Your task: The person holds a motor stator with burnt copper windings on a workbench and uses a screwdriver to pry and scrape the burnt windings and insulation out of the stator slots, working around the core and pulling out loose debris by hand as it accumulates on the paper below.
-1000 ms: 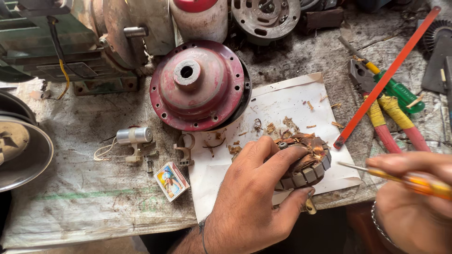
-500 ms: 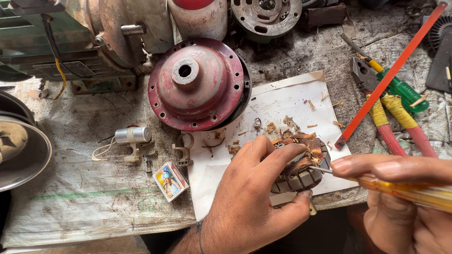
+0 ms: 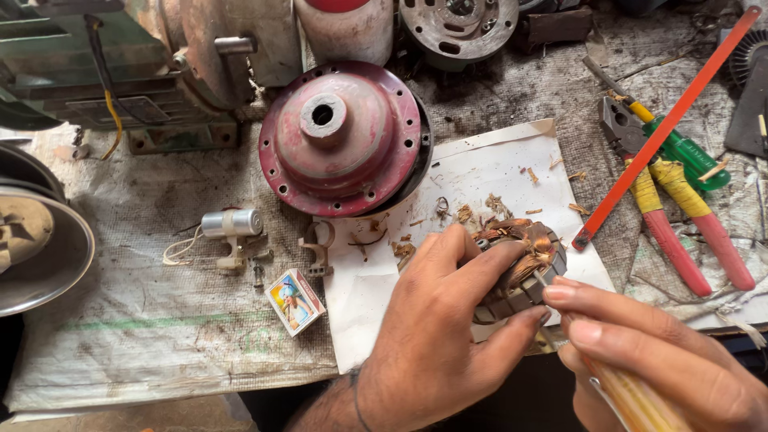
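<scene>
My left hand [image 3: 436, 336] grips a small motor stator [image 3: 524, 272], a ring of dark laminations with frayed copper windings, held over a white sheet of paper [image 3: 480, 176] at the bench's near edge. My right hand [image 3: 648, 352] holds a screwdriver with a yellow-orange handle [image 3: 632, 400]; its thin shaft meets the stator's right side by the windings. Bits of copper wire and insulation lie scattered on the paper above the stator.
A round red motor cover [image 3: 344, 136] sits behind the paper. Right of it lie an orange hacksaw frame [image 3: 664, 128] and pliers with red and yellow handles [image 3: 680, 216]. A small capacitor [image 3: 232, 224], a matchbox [image 3: 294, 301] and a metal bowl [image 3: 48, 248] lie left.
My right hand has moved left and in toward the stator, bringing the screwdriver's tip against the windings. The left hand keeps its hold on the stator.
</scene>
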Demonstrator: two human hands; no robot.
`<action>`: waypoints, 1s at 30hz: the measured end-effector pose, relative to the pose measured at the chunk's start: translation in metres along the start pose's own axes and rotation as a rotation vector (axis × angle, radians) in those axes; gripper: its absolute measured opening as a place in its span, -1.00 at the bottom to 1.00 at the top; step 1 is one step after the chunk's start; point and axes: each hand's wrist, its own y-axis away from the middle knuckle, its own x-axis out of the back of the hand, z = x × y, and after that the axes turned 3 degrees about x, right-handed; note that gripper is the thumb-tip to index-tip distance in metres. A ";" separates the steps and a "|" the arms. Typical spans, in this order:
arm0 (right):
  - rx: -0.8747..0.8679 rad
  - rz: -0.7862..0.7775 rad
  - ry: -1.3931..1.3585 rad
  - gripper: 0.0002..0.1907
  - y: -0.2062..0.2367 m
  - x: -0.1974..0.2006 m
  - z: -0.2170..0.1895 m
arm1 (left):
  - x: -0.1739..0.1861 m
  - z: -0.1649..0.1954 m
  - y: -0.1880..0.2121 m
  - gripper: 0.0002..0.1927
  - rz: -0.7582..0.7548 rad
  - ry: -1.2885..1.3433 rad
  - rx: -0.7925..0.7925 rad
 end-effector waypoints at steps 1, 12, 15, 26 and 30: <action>0.003 -0.004 0.043 -0.56 0.002 0.000 0.001 | -0.001 0.000 0.000 -0.48 0.015 0.002 -0.006; -0.012 0.216 0.284 -0.79 -0.007 -0.015 -0.004 | -0.012 0.004 0.002 -0.55 0.092 0.078 0.016; 0.027 0.128 0.257 -0.78 -0.021 -0.009 -0.019 | -0.016 0.004 0.002 -0.56 0.124 0.073 0.015; 0.009 0.240 -0.048 -0.84 -0.059 0.006 0.006 | -0.021 0.008 0.002 -0.57 0.165 0.068 0.002; -0.018 0.279 -0.104 -0.79 -0.051 0.001 0.007 | -0.022 0.006 0.000 -0.58 0.165 0.113 0.013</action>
